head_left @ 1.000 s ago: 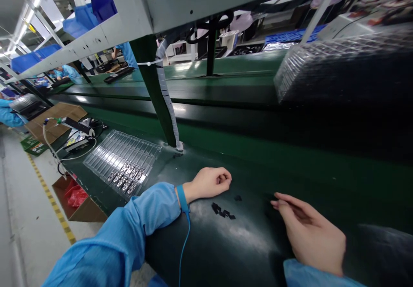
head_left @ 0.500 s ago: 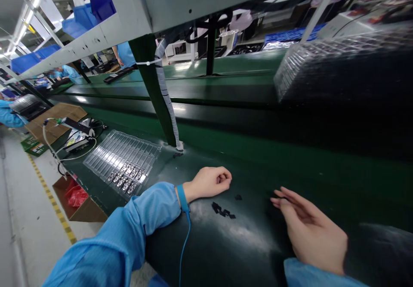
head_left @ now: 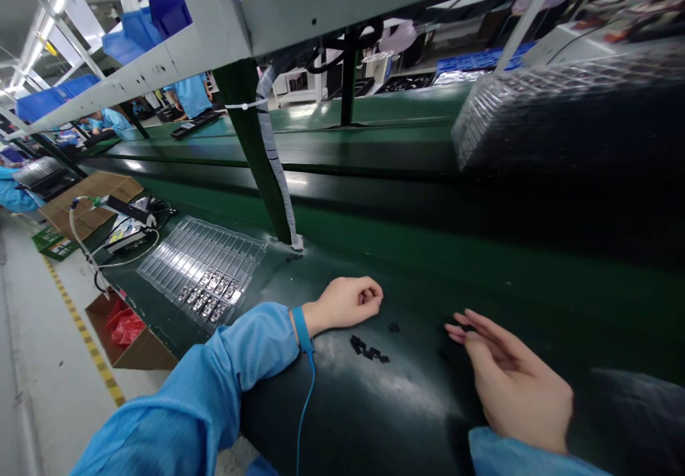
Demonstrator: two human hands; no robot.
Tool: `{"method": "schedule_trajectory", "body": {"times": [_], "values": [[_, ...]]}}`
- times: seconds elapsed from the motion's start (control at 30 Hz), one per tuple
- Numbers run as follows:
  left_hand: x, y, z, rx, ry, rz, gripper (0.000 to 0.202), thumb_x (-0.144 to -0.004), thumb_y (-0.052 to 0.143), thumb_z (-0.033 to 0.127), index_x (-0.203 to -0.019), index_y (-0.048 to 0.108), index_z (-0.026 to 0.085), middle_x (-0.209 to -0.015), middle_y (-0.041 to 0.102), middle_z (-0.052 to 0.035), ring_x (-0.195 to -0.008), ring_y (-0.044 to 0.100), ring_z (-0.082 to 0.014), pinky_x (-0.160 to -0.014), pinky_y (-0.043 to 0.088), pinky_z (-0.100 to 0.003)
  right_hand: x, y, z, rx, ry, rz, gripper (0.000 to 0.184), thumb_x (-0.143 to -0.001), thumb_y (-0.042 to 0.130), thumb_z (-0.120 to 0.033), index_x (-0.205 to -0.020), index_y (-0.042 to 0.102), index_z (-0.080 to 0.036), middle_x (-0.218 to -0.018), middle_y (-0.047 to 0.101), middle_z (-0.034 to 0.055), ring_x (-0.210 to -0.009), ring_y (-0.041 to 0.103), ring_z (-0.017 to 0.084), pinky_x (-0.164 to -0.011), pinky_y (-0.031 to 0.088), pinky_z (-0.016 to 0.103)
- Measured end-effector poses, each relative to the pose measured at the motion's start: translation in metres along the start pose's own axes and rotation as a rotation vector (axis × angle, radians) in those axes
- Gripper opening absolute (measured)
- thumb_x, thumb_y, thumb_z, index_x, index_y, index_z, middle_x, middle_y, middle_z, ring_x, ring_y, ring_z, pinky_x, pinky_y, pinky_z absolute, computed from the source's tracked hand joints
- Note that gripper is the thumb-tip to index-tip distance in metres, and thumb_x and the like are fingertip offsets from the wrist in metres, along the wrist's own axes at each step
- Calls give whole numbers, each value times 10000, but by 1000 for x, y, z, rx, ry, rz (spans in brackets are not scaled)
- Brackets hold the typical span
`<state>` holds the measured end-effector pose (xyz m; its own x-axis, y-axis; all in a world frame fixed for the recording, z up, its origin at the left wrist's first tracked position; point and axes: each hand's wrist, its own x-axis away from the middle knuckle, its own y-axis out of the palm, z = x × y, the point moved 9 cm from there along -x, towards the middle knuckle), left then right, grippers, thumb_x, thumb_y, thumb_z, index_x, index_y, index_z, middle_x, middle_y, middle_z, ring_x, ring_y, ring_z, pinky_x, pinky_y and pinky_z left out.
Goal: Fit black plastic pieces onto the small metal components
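My left hand point(head_left: 350, 301) rests on the dark green bench top with its fingers curled into a loose fist. Nothing shows in the gap of the curl. A blue wrist strap with a thin cord circles that wrist. Just right of and below this hand lie several small black flat pieces point(head_left: 368, 350), and one single black piece point(head_left: 394, 327) sits apart from them. My right hand point(head_left: 516, 380) is held over the bench to the right, fingers stretched out and thumb near them. I see no object in it, though the space behind the thumb is dark.
A clear plastic tray point(head_left: 214, 240) holding several small metal parts point(head_left: 206, 296) lies on the left. Beyond it are a cabled device point(head_left: 128, 219) and cardboard point(head_left: 88, 198). A green post point(head_left: 257, 169) rises from the bench; wrapped trays point(head_left: 561, 105) stand at right. People in blue work farther back.
My right hand has shifted very slightly left; my left hand stays where it was. In the background, a person in blue has moved further into view.
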<state>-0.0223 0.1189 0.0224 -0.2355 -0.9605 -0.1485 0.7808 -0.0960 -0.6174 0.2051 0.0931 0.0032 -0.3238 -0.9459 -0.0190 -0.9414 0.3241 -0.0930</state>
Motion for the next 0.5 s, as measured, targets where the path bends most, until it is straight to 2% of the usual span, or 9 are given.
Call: {"method": "schedule_trajectory", "body": {"times": [0.27,0.5], "values": [[0,1,-1,-2,-9,-11,122,-830,570,210,-905,661,179,-707,620,22,-644,554,-97,-631,426,-193,-2,-1,7,14,-1,3,377,-742,666,-350,-1080,731,-197,-1042,751,93,-888,745,286,-979,547,517],[0,2,-1,-7,-15,-9,119,-830,572,211,-903,663,183,-701,616,27,-636,546,-95,-630,422,-191,-2,0,7,16,9,-3,397,-731,685,-392,-1069,730,-190,-1046,751,109,-899,746,286,-980,551,493]]}}
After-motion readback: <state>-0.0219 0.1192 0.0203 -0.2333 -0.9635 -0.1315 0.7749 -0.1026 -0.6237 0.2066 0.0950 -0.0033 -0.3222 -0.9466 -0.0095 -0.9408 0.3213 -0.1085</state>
